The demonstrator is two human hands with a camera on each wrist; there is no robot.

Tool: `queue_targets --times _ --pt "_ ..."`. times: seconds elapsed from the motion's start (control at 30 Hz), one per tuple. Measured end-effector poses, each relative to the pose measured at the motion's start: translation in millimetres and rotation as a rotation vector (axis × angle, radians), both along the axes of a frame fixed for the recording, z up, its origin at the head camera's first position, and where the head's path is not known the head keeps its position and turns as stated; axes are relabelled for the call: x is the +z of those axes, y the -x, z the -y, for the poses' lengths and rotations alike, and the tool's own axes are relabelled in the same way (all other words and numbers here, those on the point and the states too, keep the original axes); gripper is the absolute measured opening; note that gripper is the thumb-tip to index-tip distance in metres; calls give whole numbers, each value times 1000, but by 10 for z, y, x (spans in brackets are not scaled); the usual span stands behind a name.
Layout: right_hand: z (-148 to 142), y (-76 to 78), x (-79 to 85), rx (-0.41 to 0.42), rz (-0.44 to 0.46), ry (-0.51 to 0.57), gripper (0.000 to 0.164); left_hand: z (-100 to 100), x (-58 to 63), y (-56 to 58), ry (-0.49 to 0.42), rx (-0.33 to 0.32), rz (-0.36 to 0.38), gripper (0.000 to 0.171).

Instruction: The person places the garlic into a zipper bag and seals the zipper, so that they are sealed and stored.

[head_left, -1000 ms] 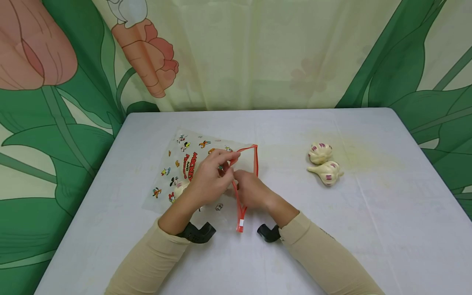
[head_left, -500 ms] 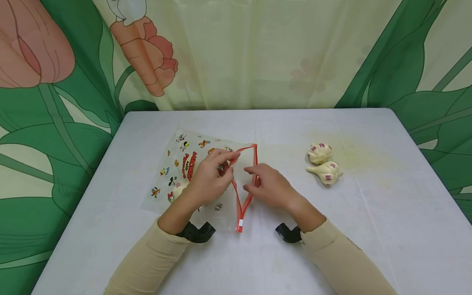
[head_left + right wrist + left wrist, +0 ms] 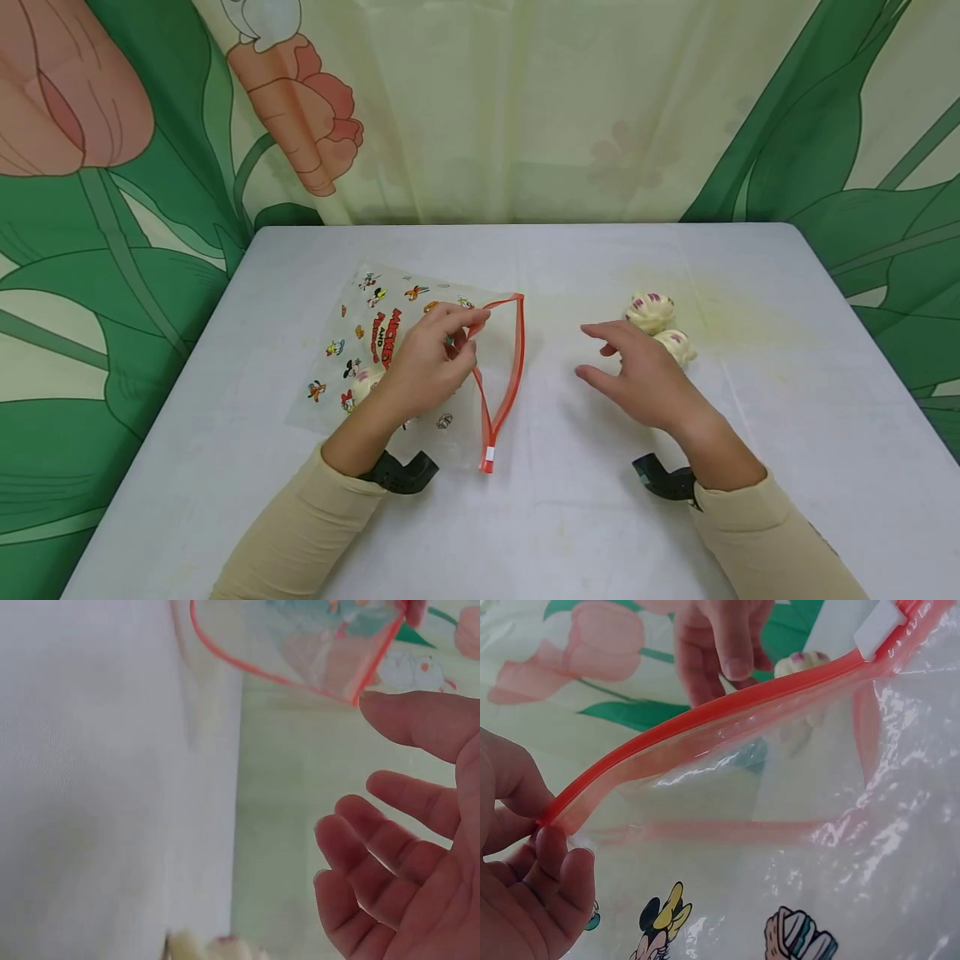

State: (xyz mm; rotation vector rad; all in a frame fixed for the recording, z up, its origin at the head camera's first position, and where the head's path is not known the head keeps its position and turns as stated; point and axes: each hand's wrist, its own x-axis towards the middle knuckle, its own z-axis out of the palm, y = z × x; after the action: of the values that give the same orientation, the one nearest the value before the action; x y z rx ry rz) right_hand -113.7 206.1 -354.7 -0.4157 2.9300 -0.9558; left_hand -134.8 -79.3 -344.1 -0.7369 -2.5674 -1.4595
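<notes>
Beige sleeves (image 3: 296, 527) — creased near the cuffs (image 3: 733, 504) — with black, elbow-shaped wrist pieces (image 3: 405, 474) and bare hands (image 3: 429, 364).

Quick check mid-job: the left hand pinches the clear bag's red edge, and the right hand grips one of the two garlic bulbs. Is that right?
Not quite: the right hand grips neither garlic bulb; the right wrist view shows its fingers apart, holding nothing. The left hand does pinch the clear bag's red edge.

A pale yellow curtain (image 3: 480, 117) hangs behind the white-covered table (image 3: 810, 375). Large printed green leaves (image 3: 52, 467) flank the table on both sides, with a pink tulip (image 3: 97, 100) beyond its left.
</notes>
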Motion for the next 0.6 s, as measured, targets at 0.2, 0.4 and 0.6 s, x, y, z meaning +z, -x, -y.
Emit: queue_targets --times 0.2,0.4,0.6 --pt "-305 -37 6 -81 9 -15 58 6 -9 0 -1 -2 -1 37" --pt "-527 -34 -32 -190 -30 -40 54 9 -15 2 -2 -5 -6 37" --pt "-677 -3 -106 -254 -9 -69 55 3 -16 3 -4 -8 1 37"
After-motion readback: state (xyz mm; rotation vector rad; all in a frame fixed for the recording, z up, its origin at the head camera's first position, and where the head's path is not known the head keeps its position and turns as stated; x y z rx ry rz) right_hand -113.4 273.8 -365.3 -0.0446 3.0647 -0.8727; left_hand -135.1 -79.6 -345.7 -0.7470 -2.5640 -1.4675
